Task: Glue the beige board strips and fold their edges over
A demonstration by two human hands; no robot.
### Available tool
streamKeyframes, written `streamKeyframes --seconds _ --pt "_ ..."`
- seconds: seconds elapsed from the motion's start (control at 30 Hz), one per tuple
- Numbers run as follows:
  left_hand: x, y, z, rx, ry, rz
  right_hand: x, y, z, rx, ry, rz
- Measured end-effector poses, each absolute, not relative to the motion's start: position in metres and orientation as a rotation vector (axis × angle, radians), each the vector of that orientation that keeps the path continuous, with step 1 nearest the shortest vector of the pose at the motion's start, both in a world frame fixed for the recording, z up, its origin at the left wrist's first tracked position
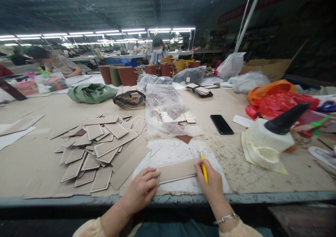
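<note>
A long beige panel (178,170) with a pale border lies on a white, stained sheet (173,147) near the table's front edge. My left hand (144,187) is closed on its left end, fingers curled together. At the other end, my right hand (210,179) pinches a slim yellow pen-like tool (204,168) with a pale tip pointing away from me. The fingers of that hand also touch the panel's right end. Left of the sheet is a loose heap of similar bordered panels (102,139). A larger plain beige piece (128,167) lies between heap and sheet.
Beyond the sheet lies a clear plastic bag (170,107). To the right are a black phone (222,124), a white container (273,139) with a black nozzle, and red plastic bags (283,105). A green bag (91,92) lies back left. Co-workers sit farther off.
</note>
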State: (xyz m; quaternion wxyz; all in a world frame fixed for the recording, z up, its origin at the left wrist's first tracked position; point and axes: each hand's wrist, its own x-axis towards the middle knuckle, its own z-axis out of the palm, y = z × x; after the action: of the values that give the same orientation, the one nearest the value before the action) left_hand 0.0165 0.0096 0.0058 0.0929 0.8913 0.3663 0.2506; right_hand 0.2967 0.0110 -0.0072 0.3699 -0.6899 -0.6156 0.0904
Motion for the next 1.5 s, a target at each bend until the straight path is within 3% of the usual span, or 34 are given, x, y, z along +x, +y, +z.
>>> streamKeyframes --seconds 0.67,0.9,1.07,1.5 --pt "0.016 0.011 0.005 2.699 1.088 0.710 0.302 0.013 -0.011 -1.686 -1.752 -0.057" --pt "0.013 0.015 0.001 2.780 1.052 0.675 0.261 -0.006 0.008 -1.298 -2.026 0.283" --pt "0.010 0.016 -0.004 2.811 1.048 0.648 0.237 -0.019 0.006 -1.269 -2.177 0.475" --pt "0.016 0.015 0.009 2.729 1.076 0.670 0.285 -0.009 -0.011 -1.528 -1.984 0.324"
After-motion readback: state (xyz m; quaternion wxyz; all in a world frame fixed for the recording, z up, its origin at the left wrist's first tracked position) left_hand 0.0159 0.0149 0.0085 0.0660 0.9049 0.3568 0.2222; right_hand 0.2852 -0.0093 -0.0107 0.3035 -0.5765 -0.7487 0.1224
